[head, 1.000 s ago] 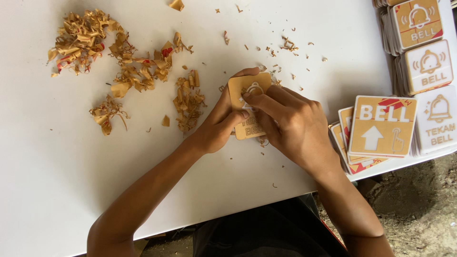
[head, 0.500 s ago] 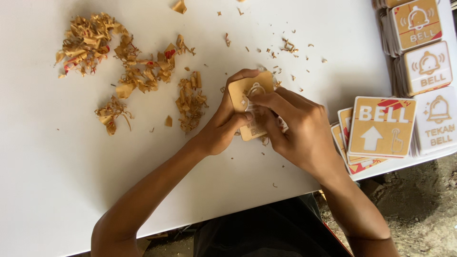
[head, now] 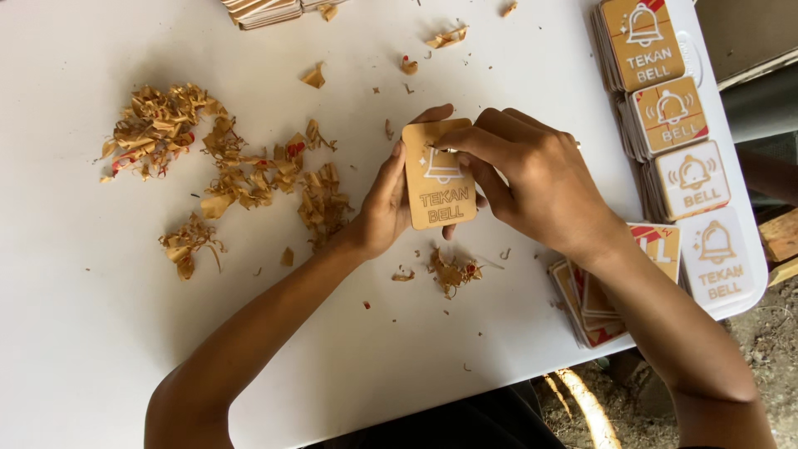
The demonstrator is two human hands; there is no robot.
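Left grip [head: 384, 204] half hidden behind brown plaque [head: 439, 176].

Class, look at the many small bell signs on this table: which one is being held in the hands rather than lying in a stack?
The tan bell sign at the table's middle: the left hand grips its edge, the right hand picks at its face. All others lie stacked along the edges.

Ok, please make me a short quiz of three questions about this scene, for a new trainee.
1. True or false: the left hand holds the small wooden sign from its left edge.
2. Where do the right hand fingers pinch? A) the sign's top part B) its bottom edge C) the shavings pile
3. What lies on the white table left of the hands?

Key: 1 true; 2 A; 3 a pile of brown peeled scraps.
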